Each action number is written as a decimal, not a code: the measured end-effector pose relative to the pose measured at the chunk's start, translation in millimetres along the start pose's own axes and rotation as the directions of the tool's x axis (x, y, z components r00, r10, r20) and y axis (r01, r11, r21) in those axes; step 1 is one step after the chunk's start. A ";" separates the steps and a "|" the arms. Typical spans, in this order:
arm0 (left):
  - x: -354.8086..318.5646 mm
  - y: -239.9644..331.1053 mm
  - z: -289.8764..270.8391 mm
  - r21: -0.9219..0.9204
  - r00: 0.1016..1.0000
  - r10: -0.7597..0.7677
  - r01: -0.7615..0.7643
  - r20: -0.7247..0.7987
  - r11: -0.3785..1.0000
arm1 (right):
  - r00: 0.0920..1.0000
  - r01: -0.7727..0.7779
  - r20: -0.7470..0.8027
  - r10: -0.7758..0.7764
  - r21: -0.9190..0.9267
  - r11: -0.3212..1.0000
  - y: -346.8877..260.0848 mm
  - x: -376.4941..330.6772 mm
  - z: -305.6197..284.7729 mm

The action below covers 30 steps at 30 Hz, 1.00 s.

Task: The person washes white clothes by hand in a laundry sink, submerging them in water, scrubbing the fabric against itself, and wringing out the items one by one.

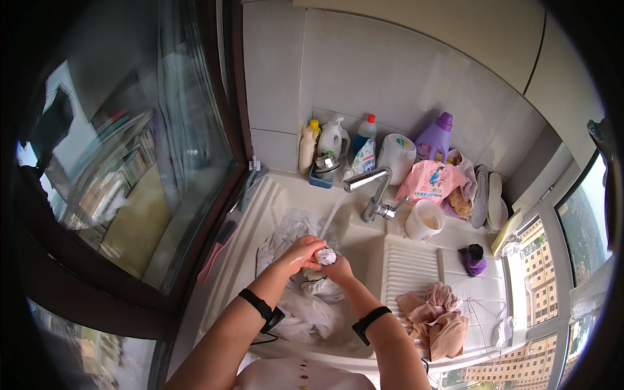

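My left hand (302,254) and my right hand (338,268) are close together over the sink basin (359,273). Both are closed on a bunched piece of white cloth (325,257). Water runs from the chrome faucet (368,180) in a thin stream beside the cloth and my left fingers. Beneath my hands, white laundry (305,312) lies wet in the basin, some of it with dark edging. Part of my right hand's fingers is hidden behind the cloth.
Right of the basin, beige-pink cloth (437,318) lies on the ribbed washboard (404,268) and counter, with a small purple-black item (473,260) beyond. A white cup (425,220), a purple bottle (434,138) and several others line the back. A pink brush (219,250) rests at left.
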<state>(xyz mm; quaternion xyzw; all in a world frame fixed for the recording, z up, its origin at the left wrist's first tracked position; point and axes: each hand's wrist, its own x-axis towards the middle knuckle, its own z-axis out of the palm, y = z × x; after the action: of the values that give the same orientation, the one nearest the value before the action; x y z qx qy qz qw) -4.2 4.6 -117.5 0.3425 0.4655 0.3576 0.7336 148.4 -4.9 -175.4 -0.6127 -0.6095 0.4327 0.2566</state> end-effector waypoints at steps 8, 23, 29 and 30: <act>11.7 -43.9 -25.4 0.675 0.996 0.029 0.037 -0.085 0.737 | 0.970 0.207 -0.090 -0.225 -0.171 0.963 -67.6 -27.8 -74.4; -6.0 -2.7 51.2 0.209 0.986 0.165 -0.158 -0.018 0.965 | 0.884 0.368 -0.461 -0.078 0.583 0.724 -191.6 -63.1 -201.9; -35.9 52.2 25.0 0.046 0.919 0.374 -0.372 -0.122 0.927 | 0.899 0.228 -0.438 -0.014 0.440 0.868 -129.5 -51.1 -176.6; -40.7 62.9 24.8 -0.019 0.878 0.456 -0.464 -0.147 0.886 | 0.925 0.193 -0.381 -0.015 0.435 0.879 -108.7 -40.6 -173.7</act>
<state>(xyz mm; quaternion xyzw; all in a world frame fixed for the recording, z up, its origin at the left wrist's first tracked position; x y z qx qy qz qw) -6.9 -1.9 -38.9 0.3977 0.4108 0.5568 0.6025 242.5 6.4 10.8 -0.5688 -0.4619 0.4294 0.5280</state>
